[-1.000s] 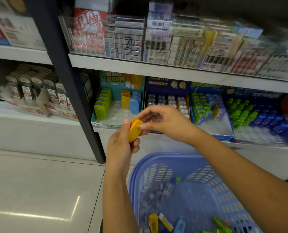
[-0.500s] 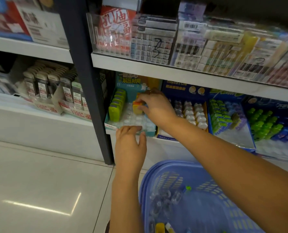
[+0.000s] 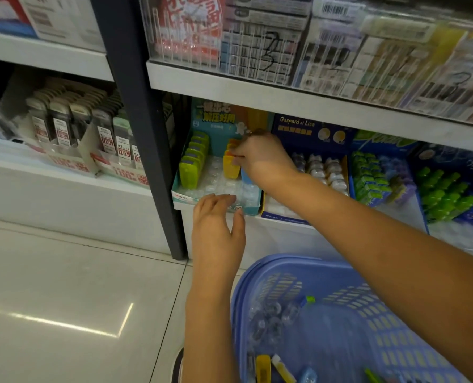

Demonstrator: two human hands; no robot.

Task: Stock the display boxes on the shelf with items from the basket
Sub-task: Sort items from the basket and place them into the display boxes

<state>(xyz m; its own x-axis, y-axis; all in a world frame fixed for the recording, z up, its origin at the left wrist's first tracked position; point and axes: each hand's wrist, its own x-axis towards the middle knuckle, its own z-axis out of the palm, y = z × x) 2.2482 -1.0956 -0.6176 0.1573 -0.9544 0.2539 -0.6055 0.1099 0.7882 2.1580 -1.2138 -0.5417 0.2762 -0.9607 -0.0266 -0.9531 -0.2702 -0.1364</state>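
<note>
A teal display box (image 3: pixel 187 197) stands on the lower shelf, with a row of lime-green items (image 3: pixel 194 161) on its left and clear empty slots in the middle. My right hand (image 3: pixel 263 158) pinches the top of a yellow item (image 3: pixel 230 167) that stands upright in the box's middle row. My left hand (image 3: pixel 217 233) hovers with relaxed fingers at the box's front edge, holding nothing. The blue basket (image 3: pixel 260 275) sits below on the floor with several small items in it.
A dark upright post (image 3: pixel 147 150) stands just left of the box. To the right are a dark blue display box (image 3: pixel 312 131) with white items and boxes of green items (image 3: pixel 448 189). The upper shelf (image 3: pixel 285 98) overhangs the boxes. Pale tiled floor (image 3: pixel 64 299) lies to the left.
My right hand took the yellow item from my left hand and carried it up into the teal box. My left hand let go and moved to the box's front edge.
</note>
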